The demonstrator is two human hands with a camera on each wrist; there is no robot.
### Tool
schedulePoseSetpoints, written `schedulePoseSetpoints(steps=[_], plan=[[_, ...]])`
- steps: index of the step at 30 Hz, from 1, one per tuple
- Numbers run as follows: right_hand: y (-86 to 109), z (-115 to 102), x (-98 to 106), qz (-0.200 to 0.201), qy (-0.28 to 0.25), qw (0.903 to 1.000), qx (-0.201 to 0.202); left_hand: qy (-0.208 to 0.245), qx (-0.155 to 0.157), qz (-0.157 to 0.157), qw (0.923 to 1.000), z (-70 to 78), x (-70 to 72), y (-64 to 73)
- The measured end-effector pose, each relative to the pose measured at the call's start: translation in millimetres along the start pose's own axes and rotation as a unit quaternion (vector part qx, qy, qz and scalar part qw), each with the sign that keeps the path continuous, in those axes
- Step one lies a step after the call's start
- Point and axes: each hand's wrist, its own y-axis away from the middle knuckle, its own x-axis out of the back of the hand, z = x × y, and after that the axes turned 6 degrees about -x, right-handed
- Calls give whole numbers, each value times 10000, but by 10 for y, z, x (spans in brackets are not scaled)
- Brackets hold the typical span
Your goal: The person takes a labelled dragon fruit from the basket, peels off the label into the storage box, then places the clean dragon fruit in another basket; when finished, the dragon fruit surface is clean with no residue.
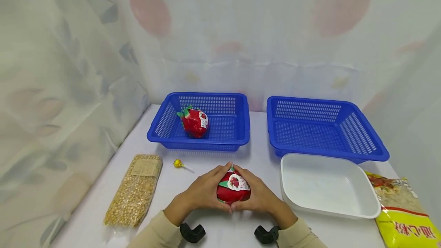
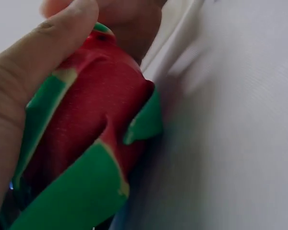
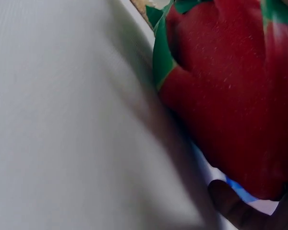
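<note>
A red dragon fruit [image 1: 226, 194] with green scales and a white sticker sits between both hands, near the front middle of the white table. My left hand [image 1: 204, 189] curls round its left side, and my right hand [image 1: 261, 192] curls round the other. Fingertips of the two hands come together beyond the fruit, while the thumbs meet on the near side. Up close in the left wrist view, the dragon fruit [image 2: 98, 100] shows red skin and green flaps beside the thumb. From the right wrist, the dragon fruit [image 3: 225, 91] appears close to the white tabletop.
A second dragon fruit [image 1: 195, 124] lies in the left blue basket [image 1: 198, 145]. Another blue basket [image 1: 303, 133] stands at back right, behind a white tub [image 1: 327, 186]. A yellow-wrapped lollipop [image 1: 178, 163] and a bag of corn kernels [image 1: 132, 194] lie left; a yellow food bag [image 1: 403, 213] lies right.
</note>
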Motion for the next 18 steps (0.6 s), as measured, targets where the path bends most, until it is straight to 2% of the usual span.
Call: schedulePoseSetpoints(steps=[4,7,12,15,18], plan=[[-18,-49,23,56,-49,10000,-15,21,36,205,9998,-28,-52,20],[-52,-89,50,176,-170,9997,41,13,-64,388,9992,-53,-90,22],[-165,-167,110,313,-204,9979,526,23,-344,650,9973,-72,-106,10],[-243,-217,156,157,-154,9957,901,130,-419,665,9968,-80,-108,14],[-308,-285,217,-130,-12,9954,947,188,-390,641,9970,-79,-108,15]])
